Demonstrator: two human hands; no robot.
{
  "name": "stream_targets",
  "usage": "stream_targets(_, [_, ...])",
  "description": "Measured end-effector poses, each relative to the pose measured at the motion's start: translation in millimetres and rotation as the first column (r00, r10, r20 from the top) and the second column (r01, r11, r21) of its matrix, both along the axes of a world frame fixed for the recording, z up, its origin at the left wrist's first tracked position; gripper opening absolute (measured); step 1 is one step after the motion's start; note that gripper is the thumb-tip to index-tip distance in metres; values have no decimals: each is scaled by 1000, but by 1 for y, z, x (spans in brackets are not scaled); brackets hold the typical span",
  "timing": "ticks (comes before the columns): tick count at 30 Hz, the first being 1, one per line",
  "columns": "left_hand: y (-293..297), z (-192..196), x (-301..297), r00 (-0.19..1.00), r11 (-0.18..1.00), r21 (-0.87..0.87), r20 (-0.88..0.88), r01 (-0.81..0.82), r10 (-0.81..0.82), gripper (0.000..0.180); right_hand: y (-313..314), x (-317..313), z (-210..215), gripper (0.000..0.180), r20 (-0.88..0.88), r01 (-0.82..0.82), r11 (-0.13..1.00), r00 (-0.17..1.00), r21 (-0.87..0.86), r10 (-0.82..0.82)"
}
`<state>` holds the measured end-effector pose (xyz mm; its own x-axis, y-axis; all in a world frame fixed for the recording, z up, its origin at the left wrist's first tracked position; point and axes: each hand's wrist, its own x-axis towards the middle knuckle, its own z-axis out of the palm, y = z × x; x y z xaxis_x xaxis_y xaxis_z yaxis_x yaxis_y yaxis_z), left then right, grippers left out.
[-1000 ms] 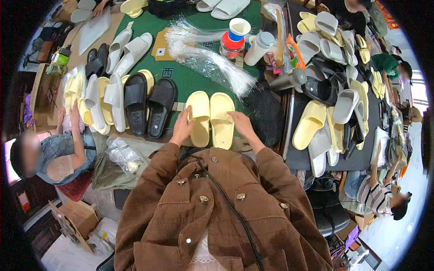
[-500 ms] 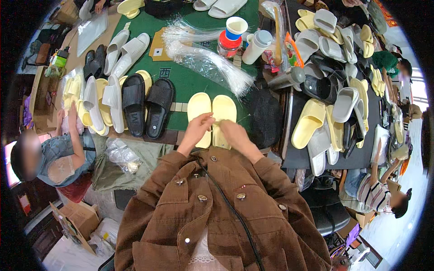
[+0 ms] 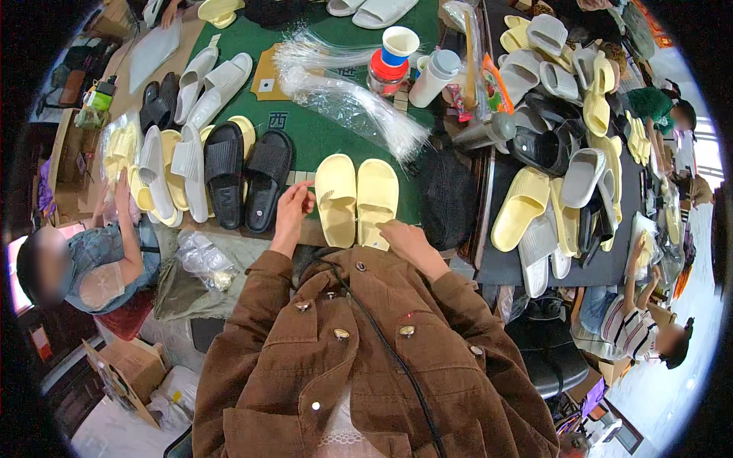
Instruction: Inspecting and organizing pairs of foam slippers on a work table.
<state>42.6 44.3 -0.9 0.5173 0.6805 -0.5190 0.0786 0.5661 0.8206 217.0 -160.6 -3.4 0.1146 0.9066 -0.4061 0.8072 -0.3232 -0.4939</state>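
Note:
A pair of pale yellow slide sandals stands side by side at the table's near edge, toes away from me. My left hand (image 3: 292, 215) is just left of the left yellow sandal (image 3: 337, 200), its fingers loosely bent and apart with nothing visible in them. At the heel end of the right yellow sandal (image 3: 377, 195), my right hand (image 3: 410, 243) has its fingers closed on the inner sole's right edge. Part of that heel is hidden behind the fingers.
Black slides (image 3: 269, 179) and grey slides (image 3: 191, 174) line up on the left. A bundle of clear plastic ties (image 3: 359, 111) lies ahead, beside a red-lidded jar (image 3: 387, 72) and a white bottle (image 3: 435, 79). More sandals pile up on the right-hand table (image 3: 500, 271). People work on both sides.
My left hand has moved left, off the yellow pair, and its fingers have loosened. My right hand has shifted slightly right and toward me, to the right sandal's heel edge.

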Motion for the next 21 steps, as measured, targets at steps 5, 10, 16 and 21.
stream_targets(5, [5, 0, -3, 993, 987, 160, -116, 29, -11, 22, -5, 0, -3, 23, 70, -34, 999, 997, 35, 31])
stream_targets(10, [-13, -3, -2, 939, 878, 394, -308, 272, -153, 26, 2, -4, -10, 18, 200, -166, 981, 963, -101, 183])
stream_targets(16, [-40, 3, -7, 921, 843, 398, -291, 362, -259, 35, 21, -11, -8, 12, 205, -178, 976, 967, 129, 149])
stream_targets(21, [-51, -5, -18, 886, 782, 434, -336, 447, -320, 44, 31, -17, 1, 10, 3, -172, 920, 983, 352, 182])
